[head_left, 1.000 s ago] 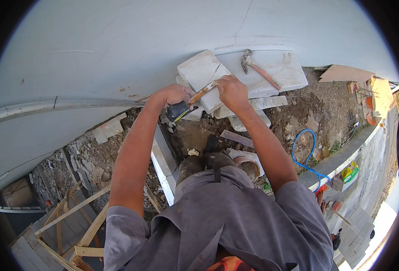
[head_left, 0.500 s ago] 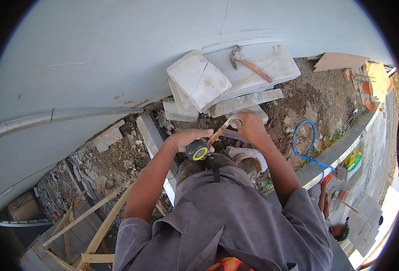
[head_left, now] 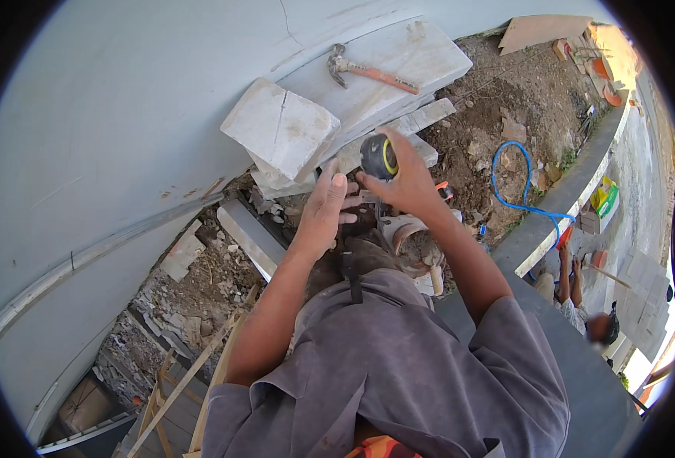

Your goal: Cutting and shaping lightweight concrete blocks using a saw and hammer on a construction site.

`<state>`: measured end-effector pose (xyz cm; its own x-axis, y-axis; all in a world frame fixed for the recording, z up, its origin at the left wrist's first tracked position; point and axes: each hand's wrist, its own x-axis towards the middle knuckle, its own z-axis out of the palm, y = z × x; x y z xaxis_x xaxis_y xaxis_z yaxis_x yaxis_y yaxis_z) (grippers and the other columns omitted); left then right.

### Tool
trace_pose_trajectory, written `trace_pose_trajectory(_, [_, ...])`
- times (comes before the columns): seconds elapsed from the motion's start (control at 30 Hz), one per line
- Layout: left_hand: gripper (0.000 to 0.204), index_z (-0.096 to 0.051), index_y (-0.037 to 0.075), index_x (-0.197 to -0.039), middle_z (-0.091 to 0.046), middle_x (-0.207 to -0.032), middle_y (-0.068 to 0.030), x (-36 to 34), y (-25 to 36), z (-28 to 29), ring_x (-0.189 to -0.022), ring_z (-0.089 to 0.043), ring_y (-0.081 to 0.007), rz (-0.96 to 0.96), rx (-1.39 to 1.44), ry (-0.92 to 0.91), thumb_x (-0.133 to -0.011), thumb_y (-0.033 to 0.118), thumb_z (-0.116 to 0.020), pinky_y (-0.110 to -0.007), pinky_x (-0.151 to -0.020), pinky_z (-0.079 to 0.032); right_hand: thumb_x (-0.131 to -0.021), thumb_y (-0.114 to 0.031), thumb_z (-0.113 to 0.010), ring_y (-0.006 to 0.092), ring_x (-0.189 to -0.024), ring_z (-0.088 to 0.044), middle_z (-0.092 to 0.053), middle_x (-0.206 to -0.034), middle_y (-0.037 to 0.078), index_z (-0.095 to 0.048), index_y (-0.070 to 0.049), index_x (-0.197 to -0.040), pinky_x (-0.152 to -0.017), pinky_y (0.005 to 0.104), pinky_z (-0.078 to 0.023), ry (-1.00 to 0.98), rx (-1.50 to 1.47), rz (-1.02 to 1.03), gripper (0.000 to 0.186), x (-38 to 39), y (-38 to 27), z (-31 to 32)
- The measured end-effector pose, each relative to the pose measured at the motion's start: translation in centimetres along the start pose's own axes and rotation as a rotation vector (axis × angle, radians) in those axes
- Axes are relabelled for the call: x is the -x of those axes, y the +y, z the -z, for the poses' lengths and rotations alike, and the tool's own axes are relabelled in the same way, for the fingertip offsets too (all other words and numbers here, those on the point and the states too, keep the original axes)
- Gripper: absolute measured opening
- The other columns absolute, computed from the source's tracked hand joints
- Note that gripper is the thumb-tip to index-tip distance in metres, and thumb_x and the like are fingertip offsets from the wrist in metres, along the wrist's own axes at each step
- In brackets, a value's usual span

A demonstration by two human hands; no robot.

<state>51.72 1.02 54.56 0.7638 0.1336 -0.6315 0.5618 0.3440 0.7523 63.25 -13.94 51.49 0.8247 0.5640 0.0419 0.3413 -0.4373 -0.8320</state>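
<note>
Left of the hands a wide pale grey wall (head_left: pixel 124 99) fills the view, with a grey ledge strip (head_left: pixel 85 259) running along it. Below the left arm lie rubble and broken stone pieces (head_left: pixel 192 298) on bare earth, and lower down some wooden slats (head_left: pixel 177 389).

Just above the left hand, one square white stone block (head_left: pixel 280 130) leans tilted against a larger flat slab (head_left: pixel 398 65). The left hand (head_left: pixel 326 210) is open, fingers stretched and pointing up, holding nothing. Beside it, nearly touching, the right hand (head_left: pixel 406 179) is closed around one black and yellow tape measure (head_left: pixel 378 156), lifted in front of the slabs.

Above the right hand one hammer (head_left: pixel 368 70) with an orange handle lies on the flat slab. To the right of the hands is brown soil (head_left: pixel 505 99) with one blue hose (head_left: pixel 524 191) curling on it, then a grey curb (head_left: pixel 574 198). Farther right, below the curb, another person (head_left: pixel 581 313) crouches near paving tiles (head_left: pixel 642 282).
</note>
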Motion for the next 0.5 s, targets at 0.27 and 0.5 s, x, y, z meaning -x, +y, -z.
trace_pose_trajectory(0.27, [0.107, -0.001, -0.011, -0.145, -0.015, -0.148, -0.0330, -8.8, 2.3, 8.2, -0.140, -0.021, -0.0403, -0.292, -0.588, 0.808, -0.083, 0.045, -0.069, -0.044, -0.114, -0.022, -0.080, -0.039, -0.070, 0.0354, -0.098, -0.062, -0.064, -0.102, 0.022, -0.053, -0.002, -0.127, -0.086, 0.0423, -0.049, 0.161, 0.540, -0.084, 0.062, -17.7, 13.7, 3.3])
trace_pose_trajectory(0.5, [0.112, 0.010, -0.008, -0.145, -0.009, -0.150, -0.0332, -9.4, 1.0, 8.3, -0.140, -0.020, -0.0402, -0.330, -0.361, 0.761, -0.083, 0.044, -0.068, -0.042, -0.115, -0.019, -0.086, -0.024, -0.060, 0.0395, -0.075, -0.065, -0.066, -0.075, 0.021, -0.066, -0.001, -0.086, -0.069, 0.0454, -0.050, 0.374, 0.206, -0.541, 0.024, 0.8, 21.1, -5.1])
